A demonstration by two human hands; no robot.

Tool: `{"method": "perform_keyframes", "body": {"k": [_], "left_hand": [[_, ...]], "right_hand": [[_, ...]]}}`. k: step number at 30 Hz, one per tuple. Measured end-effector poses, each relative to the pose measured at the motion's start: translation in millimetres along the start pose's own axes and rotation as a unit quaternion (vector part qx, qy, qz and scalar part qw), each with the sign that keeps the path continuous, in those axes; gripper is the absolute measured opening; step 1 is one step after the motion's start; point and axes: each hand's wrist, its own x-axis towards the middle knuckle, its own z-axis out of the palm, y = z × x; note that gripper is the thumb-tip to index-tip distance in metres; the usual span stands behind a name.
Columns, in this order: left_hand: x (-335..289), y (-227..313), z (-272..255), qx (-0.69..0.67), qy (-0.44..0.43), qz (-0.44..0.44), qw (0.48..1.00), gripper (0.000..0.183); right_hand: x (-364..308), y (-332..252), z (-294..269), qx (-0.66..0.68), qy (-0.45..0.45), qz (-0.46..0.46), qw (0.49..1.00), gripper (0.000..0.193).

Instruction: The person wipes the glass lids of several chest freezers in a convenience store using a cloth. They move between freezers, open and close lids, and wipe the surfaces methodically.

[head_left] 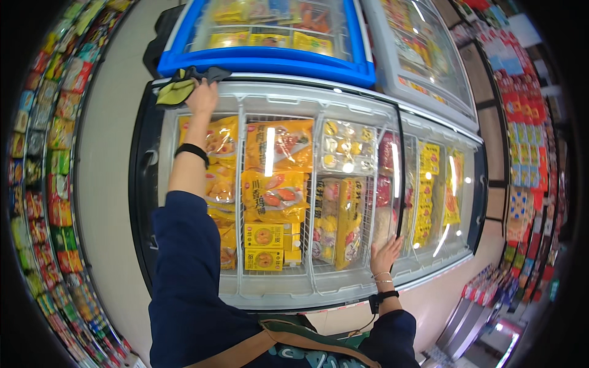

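Along the left edge of the frame runs a curved shelf [43, 153] packed with colourful packets. In the upper left, the left hand [202, 97] presses a yellow and grey cloth [183, 86] onto the far rim of the chest freezer [319, 101], fingers closed on the cloth. Beneath the glass lid [368, 147] in the centre lie yellow food bags [276, 196] in wire baskets. At lower right of centre, the right hand [385, 254] lies flat on the glass, fingers spread and holding nothing. A blue-rimmed freezer [264, 61] stands at the top.
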Motion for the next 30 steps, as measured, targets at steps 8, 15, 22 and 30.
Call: {"method": "perform_keyframes", "body": {"k": [8, 15, 22, 30], "left_hand": [[-137.2, 275.6, 43.5, -0.11, -0.129, 0.314, 0.934, 0.042], [-343.2, 376.4, 12.2, -0.127, -0.325, 0.591, 0.727, 0.028], [-463.4, 126.6, -40.8, -0.259, -0.206, 0.552, 0.766, 0.043], [-395.3, -170.8, -164.6, -0.043, -0.132, 0.184, 0.973, 0.052]], "right_hand": [[-0.4, 0.4, 3.5, -0.004, 0.008, -0.007, 1.0, 0.088], [2.6, 2.8, 7.3, -0.013, 0.014, -0.005, 1.0, 0.092], [18.4, 16.8, 35.5, -0.099, 0.039, 0.03, 0.994, 0.089], [33.7, 13.2, 24.0, -0.071, -0.008, 0.048, 0.996, 0.088]]}}
